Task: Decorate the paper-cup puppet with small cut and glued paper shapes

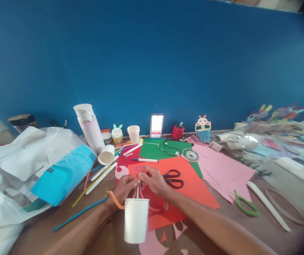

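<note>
My left hand (127,187) and my right hand (153,180) meet over the red paper, both closed with fingertips pinching a small orange-red paper cutout (139,170) that has eye-like marks drawn on it. Below the fingers, a thin pale stick (138,192) runs down to a white paper cup (136,221), which stands upright close to me. From the cup's left side an orange pipe cleaner (116,200) curves up by my left wrist. Black-handled scissors (173,178) lie right of my right hand, their blades partly hidden by it. A pink-and-white paper disc (121,172) lies left of the cutout.
Orange-red paper (191,191), green paper (152,148) and pink paper (223,170) cover the table. A marker (145,160) and tape roll (190,155) lie beyond my hands. At left are a tipped cup (106,155), tall white bottle (89,127) and plastic bag (58,141); finished-looking cup figures (203,129) stand behind.
</note>
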`<state>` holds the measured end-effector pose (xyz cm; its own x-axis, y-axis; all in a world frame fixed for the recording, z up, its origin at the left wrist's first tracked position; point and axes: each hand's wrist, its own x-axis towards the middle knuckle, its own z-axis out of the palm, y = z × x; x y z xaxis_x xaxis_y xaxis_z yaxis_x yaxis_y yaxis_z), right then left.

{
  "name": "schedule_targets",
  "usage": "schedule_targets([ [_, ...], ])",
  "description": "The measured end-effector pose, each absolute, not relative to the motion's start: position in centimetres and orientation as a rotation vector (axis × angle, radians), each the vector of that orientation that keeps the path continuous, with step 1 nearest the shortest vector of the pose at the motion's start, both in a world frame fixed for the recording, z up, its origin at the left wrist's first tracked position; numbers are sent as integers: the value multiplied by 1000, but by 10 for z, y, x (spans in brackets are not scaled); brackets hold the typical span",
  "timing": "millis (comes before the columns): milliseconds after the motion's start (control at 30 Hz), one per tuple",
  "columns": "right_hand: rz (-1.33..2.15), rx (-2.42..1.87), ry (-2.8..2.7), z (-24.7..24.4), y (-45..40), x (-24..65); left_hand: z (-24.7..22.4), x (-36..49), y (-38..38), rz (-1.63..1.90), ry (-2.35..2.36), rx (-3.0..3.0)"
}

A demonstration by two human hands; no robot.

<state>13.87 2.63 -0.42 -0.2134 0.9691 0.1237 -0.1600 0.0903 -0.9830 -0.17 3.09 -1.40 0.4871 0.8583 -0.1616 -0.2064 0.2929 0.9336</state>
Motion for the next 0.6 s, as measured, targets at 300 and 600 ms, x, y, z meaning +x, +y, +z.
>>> schedule_targets([
  [300,1322,-895,-1226,4,28,146,2,14,36,792,745,988],
  [600,1306,-849,-1227,7,31,154,-7,24,41,861,675,984],
])
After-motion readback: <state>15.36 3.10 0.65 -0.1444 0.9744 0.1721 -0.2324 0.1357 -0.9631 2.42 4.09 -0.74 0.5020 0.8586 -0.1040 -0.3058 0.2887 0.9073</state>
